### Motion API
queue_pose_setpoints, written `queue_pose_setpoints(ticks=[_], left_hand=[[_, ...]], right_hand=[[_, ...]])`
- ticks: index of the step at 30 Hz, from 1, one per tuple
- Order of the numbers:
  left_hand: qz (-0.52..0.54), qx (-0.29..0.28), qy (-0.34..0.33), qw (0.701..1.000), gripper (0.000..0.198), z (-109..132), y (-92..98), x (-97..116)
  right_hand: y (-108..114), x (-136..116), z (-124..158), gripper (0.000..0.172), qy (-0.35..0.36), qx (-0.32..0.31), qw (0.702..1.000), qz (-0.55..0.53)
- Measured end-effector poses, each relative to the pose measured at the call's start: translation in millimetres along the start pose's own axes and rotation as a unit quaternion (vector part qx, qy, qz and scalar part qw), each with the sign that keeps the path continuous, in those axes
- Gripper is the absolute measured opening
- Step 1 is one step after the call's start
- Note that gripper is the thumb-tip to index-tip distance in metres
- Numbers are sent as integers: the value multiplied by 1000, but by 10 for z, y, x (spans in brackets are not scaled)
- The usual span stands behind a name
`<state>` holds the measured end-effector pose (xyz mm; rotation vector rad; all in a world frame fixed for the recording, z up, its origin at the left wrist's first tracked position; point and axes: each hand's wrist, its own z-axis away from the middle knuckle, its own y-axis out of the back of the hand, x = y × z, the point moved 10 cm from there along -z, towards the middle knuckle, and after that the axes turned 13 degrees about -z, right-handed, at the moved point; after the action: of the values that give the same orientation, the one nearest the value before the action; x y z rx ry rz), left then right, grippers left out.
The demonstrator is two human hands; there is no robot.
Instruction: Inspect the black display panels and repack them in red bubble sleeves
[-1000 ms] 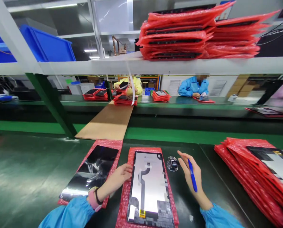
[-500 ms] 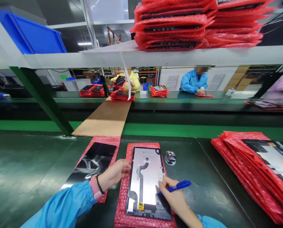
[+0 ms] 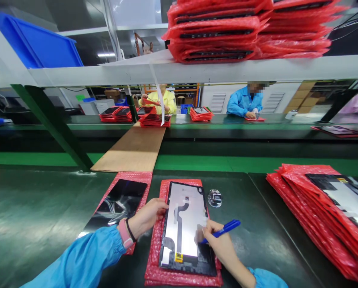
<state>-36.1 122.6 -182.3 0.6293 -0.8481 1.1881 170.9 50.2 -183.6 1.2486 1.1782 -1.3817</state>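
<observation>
A display panel (image 3: pixel 183 224) lies back side up on a red bubble-wrap sheet (image 3: pixel 155 256) in front of me. My left hand (image 3: pixel 147 216) rests on the sheet at the panel's left edge, fingers curled against it. My right hand (image 3: pixel 216 244) grips a blue pen (image 3: pixel 224 230), its tip down on the panel's lower right part. A second panel (image 3: pixel 119 206), dark and glossy, lies on its own red sheet to the left.
A small shiny metal object (image 3: pixel 214 198) sits right of the panel. A pile of red-wrapped panels (image 3: pixel 323 216) fills the right side, more are stacked on the shelf above (image 3: pixel 245 32). A cardboard sheet (image 3: pixel 133 150) bridges to the far bench, where other people work.
My right hand came down from beside the metal object onto the panel and put the pen to its lower right. My left hand stayed at the panel's left edge.
</observation>
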Motion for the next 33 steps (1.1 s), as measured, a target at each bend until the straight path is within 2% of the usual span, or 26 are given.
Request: queue_pose_setpoints(ticks=[5, 8, 10, 12, 15, 17, 21, 24, 26, 29, 33], left_hand=[[10, -70, -62, 996, 33, 104, -439, 84], [12, -68, -99, 993, 46, 142, -541, 80], [6, -56, -125, 991, 50, 155, -505, 128], [0, -36, -164, 986, 52, 182, -403, 271], [-2, 2, -235, 972, 50, 288, -209, 627], [-2, 28, -279, 960, 46, 405, -104, 891], [31, 54, -334, 940, 47, 672, -4, 1301], [59, 41, -358, 931, 47, 833, -24, 1488], [54, 46, -376, 924, 46, 919, -31, 1579], [27, 71, -390, 918, 50, 996, -29, 1658], [-9, 95, -400, 912, 52, 1029, -38, 1705]], right_hand=[[-21, 51, -40, 55, -43, -3, 995, -86], [11, -15, -49, 57, -35, 1, 993, -114], [99, -140, -61, 59, -13, 10, 992, -123], [247, -343, -80, 55, 20, 30, 991, -127], [491, -757, -111, 43, 79, 75, 984, -141], [553, -1021, -139, 45, 98, 87, 979, -159], [355, -1354, -198, 48, 75, 39, 982, -168], [113, -1509, -187, 44, 69, -30, 983, -165], [13, -1646, -155, 40, 101, -58, 983, -140], [-36, -1877, -120, 31, 169, -49, 983, -58], [-31, -2014, -210, 25, 191, 10, 981, 7]])
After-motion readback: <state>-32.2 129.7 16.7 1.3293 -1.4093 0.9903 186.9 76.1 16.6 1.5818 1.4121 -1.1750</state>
